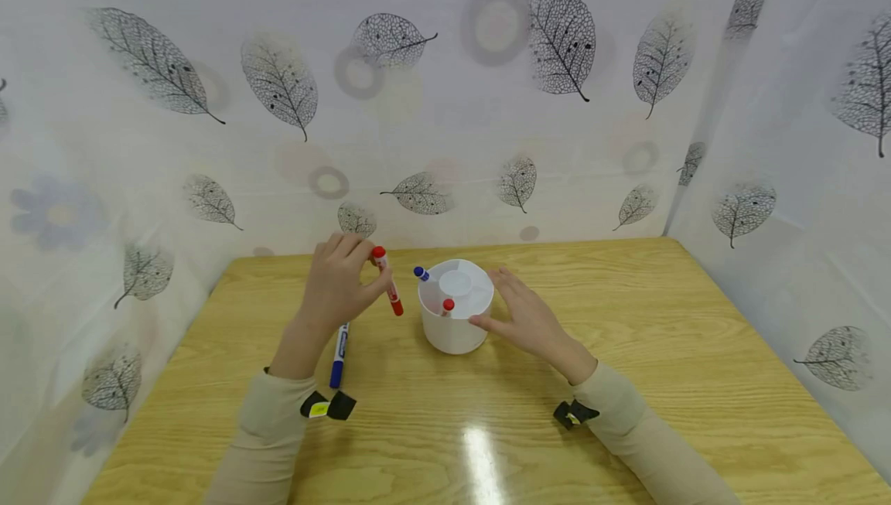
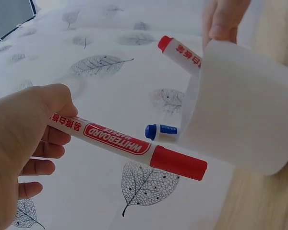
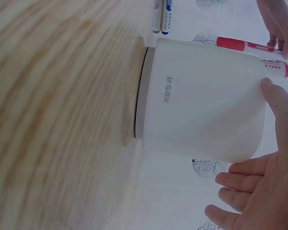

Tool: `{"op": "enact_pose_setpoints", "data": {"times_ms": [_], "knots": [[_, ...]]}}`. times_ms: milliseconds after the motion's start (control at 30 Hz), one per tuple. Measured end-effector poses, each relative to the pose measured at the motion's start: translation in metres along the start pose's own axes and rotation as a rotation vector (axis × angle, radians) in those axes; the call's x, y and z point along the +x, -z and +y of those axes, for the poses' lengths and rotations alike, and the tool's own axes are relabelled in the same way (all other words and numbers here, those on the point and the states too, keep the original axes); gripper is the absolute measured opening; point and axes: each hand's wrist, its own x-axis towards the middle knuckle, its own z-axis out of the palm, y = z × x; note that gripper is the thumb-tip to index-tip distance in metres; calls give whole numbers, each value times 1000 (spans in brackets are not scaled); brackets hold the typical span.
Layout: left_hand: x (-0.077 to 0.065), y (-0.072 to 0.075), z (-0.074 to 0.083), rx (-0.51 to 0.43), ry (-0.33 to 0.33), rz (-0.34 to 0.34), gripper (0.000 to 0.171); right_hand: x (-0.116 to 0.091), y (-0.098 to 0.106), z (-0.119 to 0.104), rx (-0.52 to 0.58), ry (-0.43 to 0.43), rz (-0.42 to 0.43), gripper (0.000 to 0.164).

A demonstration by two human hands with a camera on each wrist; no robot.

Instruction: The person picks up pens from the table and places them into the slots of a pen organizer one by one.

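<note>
My left hand (image 1: pixel 339 277) pinches a red whiteboard marker (image 1: pixel 387 281) between thumb and fingers, to the left of a white round pen holder (image 1: pixel 454 335). In the left wrist view the held marker slants with its red cap (image 2: pixel 178 163) pointing away from the palm. A blue-ended marker (image 1: pixel 421 274) and another red-ended marker (image 1: pixel 448 307) stick up from the holder. Around the holder's right side, my right hand (image 1: pixel 529 317) rests with thumb at the rim and fingers spread fairly straight along the wall.
A blue-capped marker (image 1: pixel 339 356) lies on the wooden table (image 1: pixel 626 319), beside my left forearm. Leaf-patterned cloth (image 1: pixel 431 126) hangs behind the table and at both sides. Two blue-marked pens (image 3: pixel 166 17) show beyond the holder in the right wrist view.
</note>
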Motion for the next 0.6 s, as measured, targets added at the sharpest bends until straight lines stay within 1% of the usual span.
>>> {"op": "enact_pose_setpoints", "data": {"times_ms": [200,333,400,533,600], "knots": [[7,4,11,-79,-18,94,21,-2,0,1,2,7,2,85],[12,2,18,-133,-27,165,21,-4,1,1,0,10,2,85],[15,0,20,-150,-42,199,22,-4,1,1,0,8,0,85],[22,-5,26,-178,-66,238,24,-6,2,1,2,10,-6,85],[25,-8,29,-194,-65,247,25,-6,2,1,2,11,-7,85]]}}
